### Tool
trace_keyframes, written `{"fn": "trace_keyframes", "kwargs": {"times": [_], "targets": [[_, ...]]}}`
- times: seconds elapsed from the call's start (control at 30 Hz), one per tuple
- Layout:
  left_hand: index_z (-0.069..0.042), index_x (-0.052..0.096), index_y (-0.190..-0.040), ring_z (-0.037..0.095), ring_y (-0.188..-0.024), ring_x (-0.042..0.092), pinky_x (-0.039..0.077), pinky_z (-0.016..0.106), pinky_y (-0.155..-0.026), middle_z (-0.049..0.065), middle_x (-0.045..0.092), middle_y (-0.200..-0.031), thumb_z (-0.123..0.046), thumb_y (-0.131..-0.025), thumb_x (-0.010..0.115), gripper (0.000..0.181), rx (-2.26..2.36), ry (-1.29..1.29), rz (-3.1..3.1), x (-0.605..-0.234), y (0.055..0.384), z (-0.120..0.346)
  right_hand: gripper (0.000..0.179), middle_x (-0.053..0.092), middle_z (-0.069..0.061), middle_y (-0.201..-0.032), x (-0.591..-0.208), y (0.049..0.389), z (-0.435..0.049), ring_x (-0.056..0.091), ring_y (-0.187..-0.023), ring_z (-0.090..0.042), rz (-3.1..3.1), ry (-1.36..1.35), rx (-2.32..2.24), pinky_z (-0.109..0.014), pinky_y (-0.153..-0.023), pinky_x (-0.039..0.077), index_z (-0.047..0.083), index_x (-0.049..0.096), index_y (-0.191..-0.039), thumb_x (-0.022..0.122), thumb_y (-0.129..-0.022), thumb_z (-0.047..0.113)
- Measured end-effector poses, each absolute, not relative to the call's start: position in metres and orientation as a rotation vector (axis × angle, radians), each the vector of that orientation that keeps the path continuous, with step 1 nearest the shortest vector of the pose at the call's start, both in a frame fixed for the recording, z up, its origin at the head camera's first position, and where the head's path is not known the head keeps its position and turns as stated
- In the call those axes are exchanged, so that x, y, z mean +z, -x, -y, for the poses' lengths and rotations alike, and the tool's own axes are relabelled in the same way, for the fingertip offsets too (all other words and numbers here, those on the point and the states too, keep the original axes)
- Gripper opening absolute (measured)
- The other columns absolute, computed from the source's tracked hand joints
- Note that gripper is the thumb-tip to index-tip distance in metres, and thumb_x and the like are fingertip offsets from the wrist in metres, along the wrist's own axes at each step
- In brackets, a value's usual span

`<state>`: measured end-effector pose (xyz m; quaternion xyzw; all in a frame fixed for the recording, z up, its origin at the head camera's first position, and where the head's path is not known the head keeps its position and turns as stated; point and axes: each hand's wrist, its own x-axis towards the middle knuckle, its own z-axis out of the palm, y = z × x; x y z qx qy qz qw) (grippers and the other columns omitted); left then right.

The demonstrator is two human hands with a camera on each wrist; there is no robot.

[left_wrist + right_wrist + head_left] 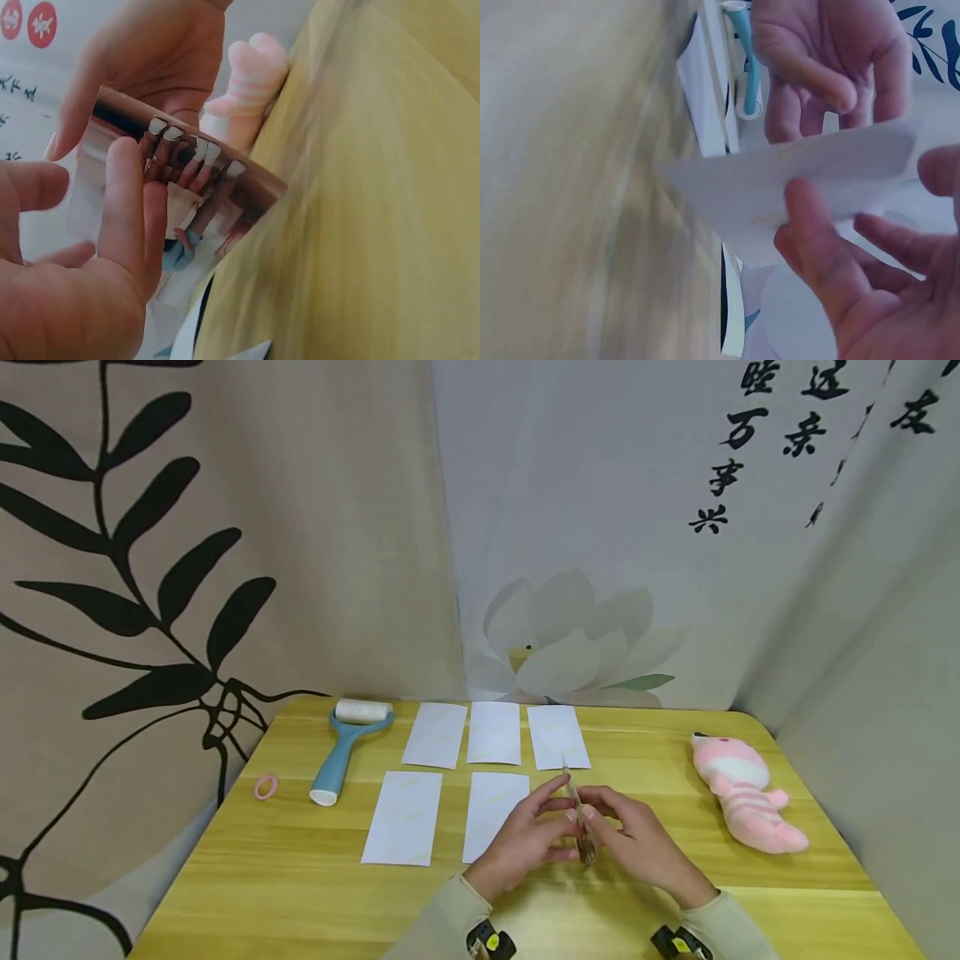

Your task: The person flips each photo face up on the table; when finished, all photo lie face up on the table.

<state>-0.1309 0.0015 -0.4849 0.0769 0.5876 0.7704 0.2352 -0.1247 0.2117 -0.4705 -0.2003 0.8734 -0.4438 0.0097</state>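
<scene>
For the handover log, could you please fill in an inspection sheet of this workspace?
Surface: yellow wooden table.
Job's things: glossy printed photo card, held edge-on between both hands; five white rectangular sheets lying flat.
Clutter: blue-handled lint roller; pink hair ring; pink striped plush toy.
Grippers: left hand and right hand pinch the card.
Cables: nothing seen.
Surroundings: leaf-printed and lotus-printed curtains.

Bare counter [300, 893] lies open at the near left and near right. Five white cards [405, 817] obstruct the centre; lint roller [341, 752] blocks far left, plush toy [742, 793] far right.
</scene>
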Motion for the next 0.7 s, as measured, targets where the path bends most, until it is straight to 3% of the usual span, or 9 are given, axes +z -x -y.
{"fn": "trace_keyframes", "kwargs": {"times": [0.13,0.27,0.47,0.7], "targets": [[-0.036,0.049,-0.157,0.018,-0.096,0.07,0.065,0.034,-0.076,0.013,0.055,-0.138,-0.022,-0.102,0.072,0.06,2.054,-0.277,-1.793,-0.4848,0.1302,-0.0042,0.04,0.074,-0.011,-0.128,-0.4676,0.1257,-0.2091,0.074,-0.116,-0.028,-2.689,0.553,-1.46,-0.031,-0.092,0.061,0.008,0.057,-0.146,0.055,-0.112,0.029],[-0.031,0.054,-0.154,0.011,-0.09,0.066,0.062,0.027,-0.073,0.011,0.057,-0.125,-0.016,-0.096,0.076,0.063,1.922,-0.403,-2.093,-0.486,0.131,-0.0076,0.045,0.072,-0.018,-0.127,-0.4658,0.1264,-0.2085,0.074,-0.112,-0.029,-2.616,0.44,-1.531,-0.028,-0.088,0.061,0.003,0.053,-0.149,0.059,-0.11,0.026],[-0.027,0.059,-0.151,0.012,-0.097,0.062,0.053,0.022,-0.077,0.005,0.058,-0.116,-0.019,-0.093,0.082,0.063,1.746,-0.484,-2.361,-0.4875,0.134,-0.0078,0.045,0.072,-0.027,-0.128,-0.4655,0.1271,-0.2092,0.077,-0.103,-0.026,-2.486,0.279,-1.664,-0.03,-0.075,0.065,0.002,0.051,-0.15,0.061,-0.107,0.012],[-0.021,0.066,-0.142,0.016,-0.102,0.06,0.052,0.029,-0.087,0.004,0.06,-0.118,-0.02,-0.092,0.082,0.052,1.679,-0.419,-2.474,-0.4887,0.1372,-0.0012,0.047,0.073,-0.026,-0.125,-0.4673,0.1267,-0.2123,0.078,-0.1,-0.021,-2.517,0.22,-1.673,-0.028,-0.077,0.063,0.003,0.05,-0.15,0.062,-0.105,0.007]]}}
